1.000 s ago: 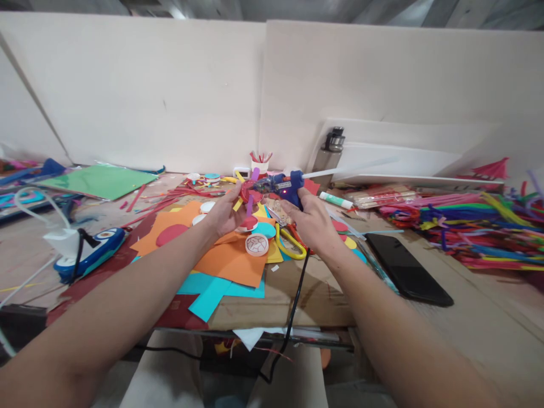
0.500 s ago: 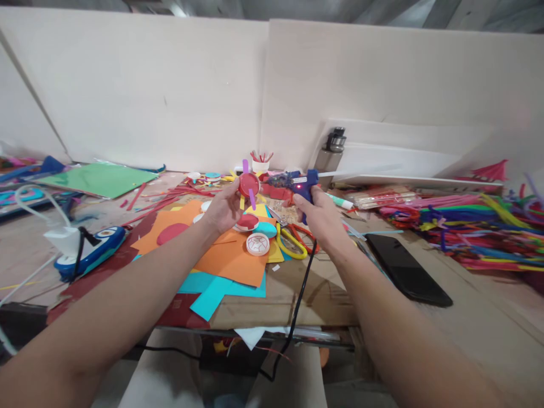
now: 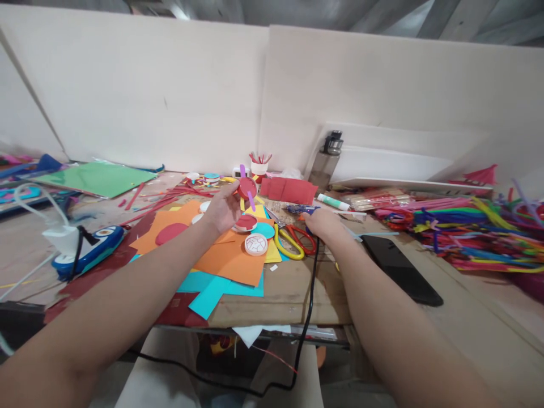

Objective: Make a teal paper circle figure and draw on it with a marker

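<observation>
Left hand (image 3: 221,211): grip clamped on the red cap craft (image 3: 247,187), up above the orange paper (image 3: 229,255).
Right hand (image 3: 325,222): grip around the blue glue gun (image 3: 302,209), low on the counter (image 3: 276,294), right of the orange paper.
Danger: hot tip may burn paper; black cord (image 3: 306,306) may snag.

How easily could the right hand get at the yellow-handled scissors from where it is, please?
Probably easily, once freed. The right hand rests on the blue glue gun, and the yellow-handled scissors lie uncovered on the paper just beside it, toward the left hand. Nothing lies between them.
</observation>
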A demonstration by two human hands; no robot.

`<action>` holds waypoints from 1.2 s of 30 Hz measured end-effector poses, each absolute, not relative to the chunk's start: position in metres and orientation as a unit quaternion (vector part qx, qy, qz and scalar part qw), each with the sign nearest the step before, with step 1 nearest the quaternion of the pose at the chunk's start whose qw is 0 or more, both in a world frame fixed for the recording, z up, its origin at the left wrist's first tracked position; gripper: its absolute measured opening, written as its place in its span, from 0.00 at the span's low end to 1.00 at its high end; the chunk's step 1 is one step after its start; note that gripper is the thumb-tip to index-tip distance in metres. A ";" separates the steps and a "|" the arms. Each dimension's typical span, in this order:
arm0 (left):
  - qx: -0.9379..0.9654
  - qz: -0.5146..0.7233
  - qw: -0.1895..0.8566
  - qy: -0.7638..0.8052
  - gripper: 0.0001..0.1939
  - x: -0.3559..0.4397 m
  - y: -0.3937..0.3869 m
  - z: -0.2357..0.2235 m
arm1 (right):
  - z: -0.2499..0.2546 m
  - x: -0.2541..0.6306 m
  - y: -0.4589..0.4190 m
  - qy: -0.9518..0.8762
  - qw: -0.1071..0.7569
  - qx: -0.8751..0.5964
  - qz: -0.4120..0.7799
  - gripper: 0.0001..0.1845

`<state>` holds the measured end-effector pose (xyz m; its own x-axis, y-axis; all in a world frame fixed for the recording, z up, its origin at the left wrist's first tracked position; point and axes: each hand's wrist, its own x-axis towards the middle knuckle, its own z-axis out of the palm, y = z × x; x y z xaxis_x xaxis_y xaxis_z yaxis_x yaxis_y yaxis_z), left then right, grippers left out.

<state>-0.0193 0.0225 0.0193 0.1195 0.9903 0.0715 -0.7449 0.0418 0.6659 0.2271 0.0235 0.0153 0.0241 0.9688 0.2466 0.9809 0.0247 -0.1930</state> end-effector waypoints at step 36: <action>0.495 0.517 0.679 0.163 0.13 -0.009 0.010 0.008 | 0.037 0.153 -0.041 -0.709 0.520 -0.466 0.096 0.19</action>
<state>-0.0085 0.0102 0.0076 0.4114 0.8640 0.2902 -0.5414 -0.0245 0.8404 0.1533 -0.0413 0.0369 -0.0245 0.7611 0.6482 0.5610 0.5472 -0.6212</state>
